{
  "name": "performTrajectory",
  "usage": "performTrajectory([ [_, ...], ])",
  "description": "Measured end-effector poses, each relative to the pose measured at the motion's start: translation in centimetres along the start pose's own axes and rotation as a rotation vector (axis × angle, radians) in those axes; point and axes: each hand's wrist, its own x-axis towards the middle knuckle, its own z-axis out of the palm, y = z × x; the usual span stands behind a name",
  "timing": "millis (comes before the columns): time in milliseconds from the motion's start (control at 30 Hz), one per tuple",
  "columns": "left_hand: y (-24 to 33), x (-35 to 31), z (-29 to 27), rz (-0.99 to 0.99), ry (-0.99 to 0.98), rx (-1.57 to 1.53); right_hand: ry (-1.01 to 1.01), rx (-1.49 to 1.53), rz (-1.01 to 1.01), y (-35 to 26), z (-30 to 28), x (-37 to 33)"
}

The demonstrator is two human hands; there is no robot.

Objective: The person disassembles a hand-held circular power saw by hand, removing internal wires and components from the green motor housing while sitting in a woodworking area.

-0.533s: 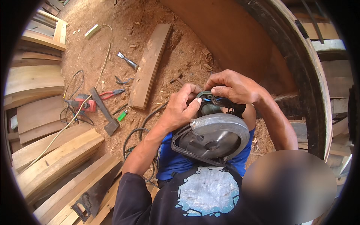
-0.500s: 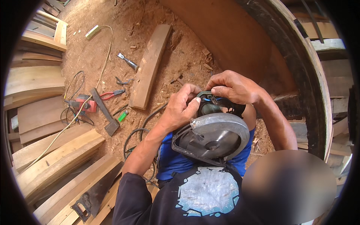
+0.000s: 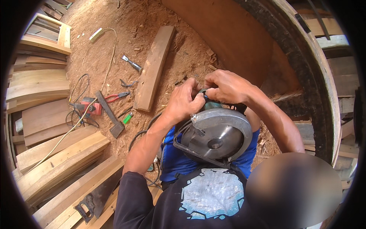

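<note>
A circular saw [image 3: 217, 133] rests upright on my lap, its round blade [image 3: 225, 142] and grey guard facing me. My left hand [image 3: 185, 100] is closed at the left of the saw's dark green handle [image 3: 213, 105], thumb and fingers pressed together on it. From the right, my right hand [image 3: 230, 87] pinches at the top of the handle, its fingertips almost touching the left ones. A bit of blue wire shows between the fingers. Exactly what the right fingertips hold is hidden. A black power cord [image 3: 139, 133] runs down left of the saw.
On the sawdust-covered ground lie a plank [image 3: 155, 68], a chisel [image 3: 132, 64], red-handled pliers [image 3: 116, 97], a hammer-like tool [image 3: 108, 112], a green-handled tool [image 3: 127, 118] and a red power tool [image 3: 91, 107]. Lower left, a handsaw [image 3: 95, 198] rests by stacked timber [image 3: 65, 158]. A large curved wooden frame [image 3: 305, 68] stands right.
My right hand has shifted left, closer to my left hand, and its fingers now cover most of the blue wire at the handle. The saw has stayed on my lap.
</note>
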Motion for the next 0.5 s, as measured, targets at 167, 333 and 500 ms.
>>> performTrajectory([
  [167,-1.0,1.0,0.0,-0.07,-0.099,-0.051,-0.097,0.07,0.135,-0.3,-0.1,1.4],
  [333,-2.3,0.7,-0.2,-0.109,-0.203,-0.298,-0.055,0.147,0.088,-0.6,0.4,1.1],
  [500,-2.4,1.2,0.7,-0.112,-0.209,-0.355,0.087,0.222,-0.128,3.0,0.7,-0.1],
])
